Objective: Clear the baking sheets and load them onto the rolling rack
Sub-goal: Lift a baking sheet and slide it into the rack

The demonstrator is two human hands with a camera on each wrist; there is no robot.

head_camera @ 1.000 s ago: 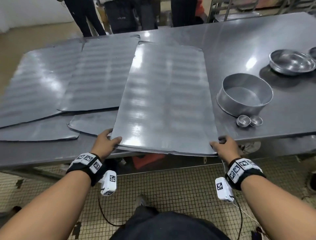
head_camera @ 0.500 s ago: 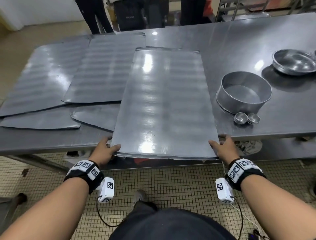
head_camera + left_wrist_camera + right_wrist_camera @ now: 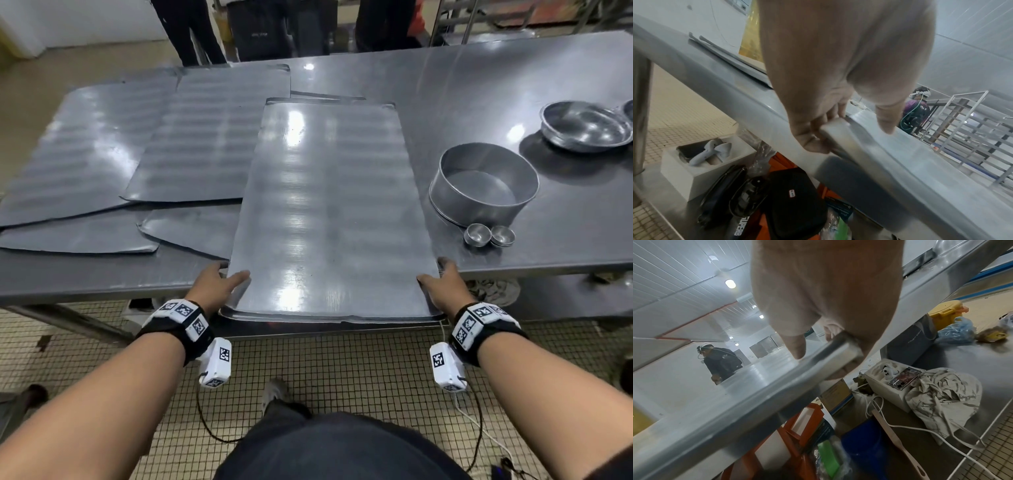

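A large flat metal baking sheet (image 3: 329, 212) lies lengthwise on the steel table (image 3: 479, 85), its near end hanging past the table's front edge. My left hand (image 3: 219, 281) grips its near left corner, thumb on top and fingers under the rim, as the left wrist view shows (image 3: 824, 133). My right hand (image 3: 442, 284) grips the near right corner the same way (image 3: 828, 350). Several more baking sheets (image 3: 212, 137) lie overlapping on the table to the left. Another sheet's edge (image 3: 325, 97) shows beyond the held one's far end.
A round cake tin (image 3: 483, 183), two tiny metal cups (image 3: 489, 235) and a shallow metal bowl (image 3: 585, 125) stand to the right. People's legs (image 3: 191, 31) are beyond the far edge. Boxes, bags and rags (image 3: 941, 395) fill the lower shelf. A metal rack frame (image 3: 962, 123) stands further off.
The held sheet has slid towards me, so more of its near end overhangs the table's front edge. Both hands keep their hold on the corners.
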